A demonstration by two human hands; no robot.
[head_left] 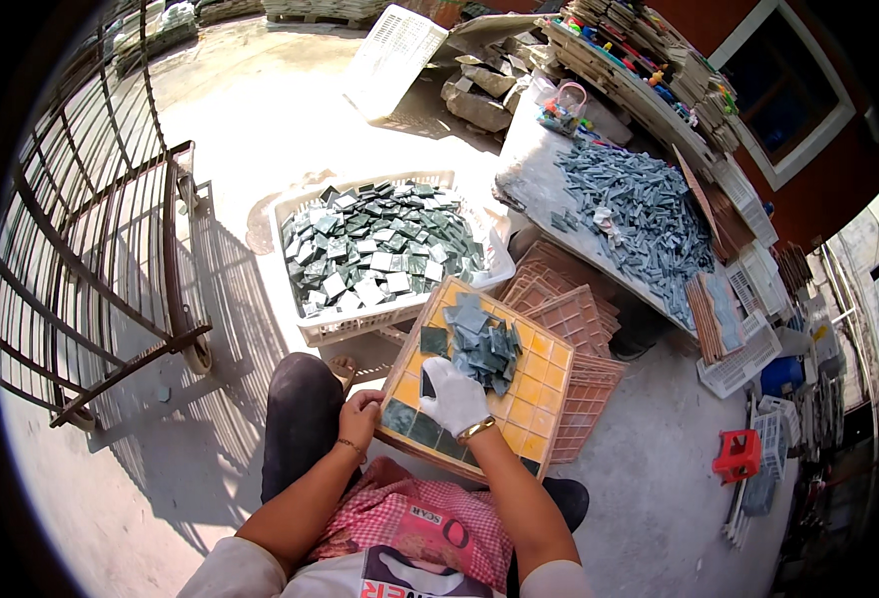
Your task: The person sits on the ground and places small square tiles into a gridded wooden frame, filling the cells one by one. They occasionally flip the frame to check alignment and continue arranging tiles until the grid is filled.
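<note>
A yellow gridded tray rests tilted across my lap. My right hand, in a white glove, is over its left part with a small dark tile between the fingers. Beyond the glove, a heap of grey-green square tiles lies on the grid, with one dark green tile flat at its left. Several dark green tiles fill cells along the tray's near edge, partly hidden by my right wrist. Bare and closed, my left hand grips the tray's left edge.
A white plastic crate full of green tiles stands ahead. Pinkish gridded trays are stacked at the right, below a board heaped with narrow grey strips. A metal-barred cart stands left; a red stool sits far right.
</note>
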